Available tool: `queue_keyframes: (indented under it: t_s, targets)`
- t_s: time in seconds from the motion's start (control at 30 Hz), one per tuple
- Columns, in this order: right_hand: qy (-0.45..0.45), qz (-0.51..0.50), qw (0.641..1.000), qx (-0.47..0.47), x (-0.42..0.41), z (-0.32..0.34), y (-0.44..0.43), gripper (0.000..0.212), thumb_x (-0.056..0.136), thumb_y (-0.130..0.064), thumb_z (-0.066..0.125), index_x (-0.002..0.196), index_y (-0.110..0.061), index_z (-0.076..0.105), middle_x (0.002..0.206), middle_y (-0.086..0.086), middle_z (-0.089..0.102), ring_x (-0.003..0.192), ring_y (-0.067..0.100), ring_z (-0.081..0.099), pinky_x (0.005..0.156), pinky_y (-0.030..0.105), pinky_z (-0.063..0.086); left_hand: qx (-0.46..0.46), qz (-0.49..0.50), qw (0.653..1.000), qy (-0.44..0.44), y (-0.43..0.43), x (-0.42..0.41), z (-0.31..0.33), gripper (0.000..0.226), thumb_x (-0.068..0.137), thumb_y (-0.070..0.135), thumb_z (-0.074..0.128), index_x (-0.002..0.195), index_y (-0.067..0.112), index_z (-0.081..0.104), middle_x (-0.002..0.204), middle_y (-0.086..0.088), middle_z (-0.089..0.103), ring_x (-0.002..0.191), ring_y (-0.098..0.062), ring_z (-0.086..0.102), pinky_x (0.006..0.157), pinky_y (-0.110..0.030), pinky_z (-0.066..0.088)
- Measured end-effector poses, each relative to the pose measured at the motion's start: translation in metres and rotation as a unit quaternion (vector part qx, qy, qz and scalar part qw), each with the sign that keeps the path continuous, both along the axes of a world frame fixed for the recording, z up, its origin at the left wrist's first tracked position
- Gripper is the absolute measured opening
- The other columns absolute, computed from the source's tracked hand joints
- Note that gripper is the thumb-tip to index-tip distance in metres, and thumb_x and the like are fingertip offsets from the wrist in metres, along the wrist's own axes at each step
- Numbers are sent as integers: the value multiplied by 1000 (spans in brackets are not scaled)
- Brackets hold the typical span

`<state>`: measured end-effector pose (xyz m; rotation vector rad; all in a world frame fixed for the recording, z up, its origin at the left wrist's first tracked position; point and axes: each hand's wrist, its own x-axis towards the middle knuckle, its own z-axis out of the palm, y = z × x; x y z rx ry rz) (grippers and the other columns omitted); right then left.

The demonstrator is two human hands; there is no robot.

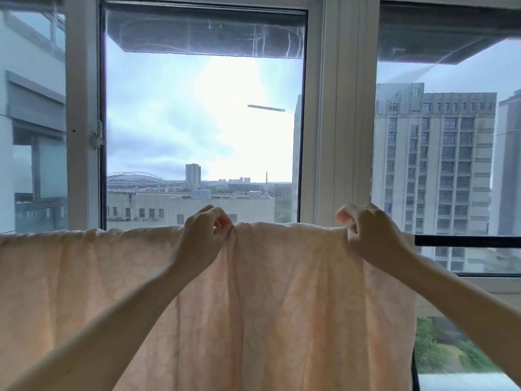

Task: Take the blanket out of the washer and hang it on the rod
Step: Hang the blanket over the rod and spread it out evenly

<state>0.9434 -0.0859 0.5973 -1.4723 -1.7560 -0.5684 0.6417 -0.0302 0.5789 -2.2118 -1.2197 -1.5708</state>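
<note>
My left hand (201, 230) and right hand (366, 230) pinch the blanket (267, 292) over the rod (465, 240); next I should spread it flat.

A white window frame (335, 136) with a latch (97, 138) (left upright) faces cloudy sky (169, 108), a grey tower block (451, 170) and trees (428, 345).

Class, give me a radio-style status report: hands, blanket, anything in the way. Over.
Gripping: left hand and right hand pinch the blanket at its top fold. Draped over the rod, bunched between hands. Nothing in the way.
</note>
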Motion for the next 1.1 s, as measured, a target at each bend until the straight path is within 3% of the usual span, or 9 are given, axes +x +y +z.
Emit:
queue_keyframes:
  t_s: [0.1, 0.2, 0.27, 0.37, 0.53, 0.6, 0.93, 1.03, 1.1]
  targets:
    - [-12, 74, 997, -1, -34, -1, 0, 18, 92, -14, 53, 105, -18, 65, 97, 0, 64, 85, 7, 57, 79, 27, 54, 7, -7, 1000, -3, -1, 1, -1, 8, 87, 10, 67, 82, 16, 68, 80, 11, 61, 74, 2, 56, 64, -7, 40]
    - [-63, 137, 989, -5, -75, -6, 12, 25, 96, -31, 53, 116, -19, 61, 107, -3, 67, 91, 6, 57, 83, 26, 53, 11, -14, 1000, -1, -1, 3, -3, 8, 87, 11, 67, 82, 17, 67, 80, 12, 60, 74, 3, 57, 64, -7, 41]
    - [-88, 159, 983, 6, -93, -9, 21, 25, 97, -34, 50, 114, -20, 62, 106, -4, 67, 91, 8, 60, 81, 29, 54, 14, -10, 1000, -4, -2, 4, -4, 7, 87, 13, 67, 82, 18, 67, 80, 14, 59, 73, 3, 57, 63, -7, 40]
    - [-50, 176, 983, 19, -100, -10, 30, 15, 97, -23, 53, 99, -14, 65, 89, -3, 68, 77, 8, 62, 73, 30, 56, 18, -6, 1000, 4, -1, 1, -7, 8, 89, 14, 65, 83, 18, 66, 79, 17, 56, 73, 4, 56, 64, -7, 40]
    - [-15, 121, 992, 40, -69, -8, 38, 12, 94, -5, 54, 90, -12, 62, 83, 0, 64, 73, 9, 56, 71, 20, 50, 22, 3, 1000, 5, 0, -7, -8, 13, 90, 6, 62, 81, 16, 61, 78, 15, 53, 73, 3, 52, 65, -5, 40]
    - [-13, 91, 995, 42, -51, -7, 36, 15, 93, -1, 52, 91, -11, 62, 84, 3, 64, 73, 11, 56, 73, 23, 50, 27, 6, 1000, -4, -1, -9, -8, 15, 89, 4, 62, 80, 16, 59, 78, 14, 52, 71, 3, 51, 68, -2, 38]
    - [-39, 10, 999, 20, -18, -5, 10, 8, 93, -15, 55, 93, -17, 63, 86, 1, 65, 75, 9, 57, 60, 9, 33, 23, -10, 1000, 0, -1, -2, -4, 9, 88, 6, 65, 82, 12, 65, 79, 11, 57, 73, 2, 54, 67, -5, 44]
    - [-54, 67, 996, 22, -45, -5, 6, 19, 91, -15, 57, 107, -17, 66, 103, 0, 70, 92, 8, 60, 77, 12, 44, 17, -20, 999, 33, -2, 1, -4, 2, 89, 16, 67, 87, 17, 68, 84, 17, 58, 77, 3, 58, 71, -15, 52]
    - [-72, 111, 991, 9, -67, -6, 6, 31, 91, -15, 56, 121, -18, 61, 117, -2, 66, 105, 8, 57, 88, 18, 45, 13, -23, 999, 41, -3, 2, -5, 4, 88, 23, 68, 91, 21, 69, 89, 18, 59, 80, 1, 60, 68, -13, 48]
